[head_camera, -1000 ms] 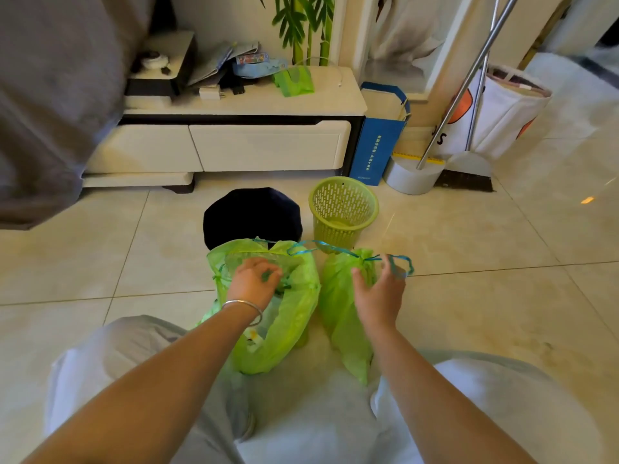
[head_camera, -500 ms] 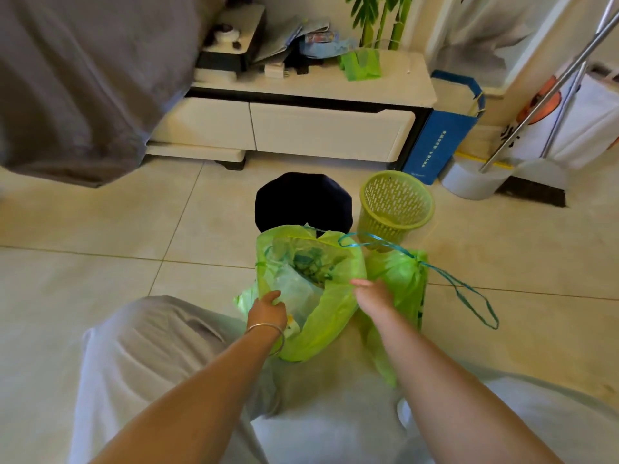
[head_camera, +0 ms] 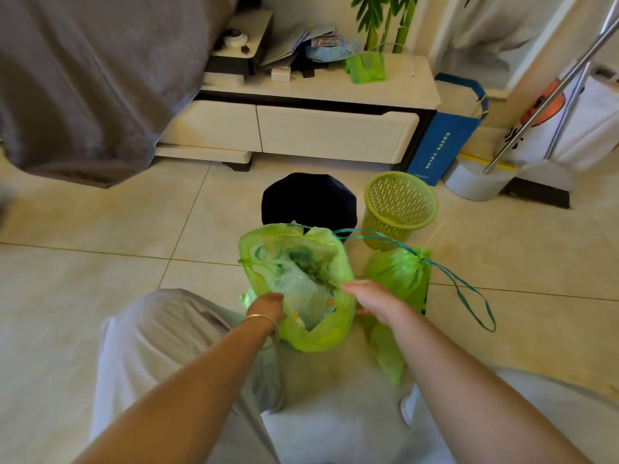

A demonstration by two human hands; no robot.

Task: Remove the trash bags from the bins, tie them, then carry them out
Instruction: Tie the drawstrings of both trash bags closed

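Two green trash bags stand on the floor between my knees. The open trash bag [head_camera: 330, 333] gapes upward and shows paper and plastic waste inside. My left hand [head_camera: 266, 304] grips its near-left rim, and my right hand [head_camera: 371, 298] pinches its near-right rim. The tied trash bag [head_camera: 397, 279] stands just right of it, cinched at the top, with its blue drawstring [head_camera: 469, 296] looping loose over the tiles. Behind the bags are a black bin [head_camera: 310, 199] and a green mesh bin [head_camera: 400, 204], both without liners.
A white low cabinet [head_camera: 335, 132] with clutter on top runs along the back. A grey cloth [head_camera: 90, 78] hangs at the left. At the right stand a blue paper bag [head_camera: 445, 139], a white dustpan [head_camera: 475, 182] with a metal pole, and a white tote [head_camera: 582, 128].
My right hand let go of the tied bag's drawstring and moved left to the open bag's rim. My left hand dropped from the bag's top to its near edge.
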